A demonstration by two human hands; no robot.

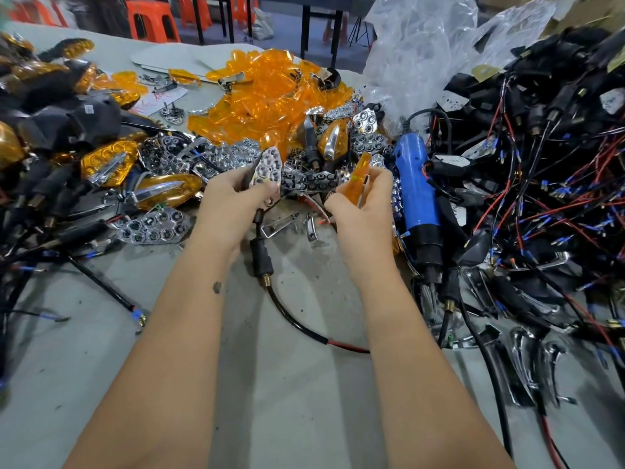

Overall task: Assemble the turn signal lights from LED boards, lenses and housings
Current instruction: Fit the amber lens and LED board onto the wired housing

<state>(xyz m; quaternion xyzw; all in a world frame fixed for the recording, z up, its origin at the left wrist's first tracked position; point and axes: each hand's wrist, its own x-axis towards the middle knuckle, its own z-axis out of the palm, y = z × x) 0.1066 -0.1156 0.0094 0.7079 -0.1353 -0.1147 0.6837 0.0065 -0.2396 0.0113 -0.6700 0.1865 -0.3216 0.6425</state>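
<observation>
My left hand (233, 194) grips a black housing fitted with a chrome honeycomb reflector (269, 169); its black stalk and cable (262, 258) hang down onto the table. My right hand (363, 201) pinches an orange lens (359, 177) held on edge, a hand's width right of the reflector. Behind both hands lies a heap of orange lenses (267, 93) and loose chrome reflectors (154, 228). Black housings with red and blue wires (541, 184) are piled at the right.
A blue electric screwdriver (419, 194) lies just right of my right hand. Finished amber lights (108, 164) are heaped at the left. Chrome trim pieces (527, 360) lie at the right front. A clear plastic bag (419, 52) stands behind. The grey table (287, 401) stretches toward me.
</observation>
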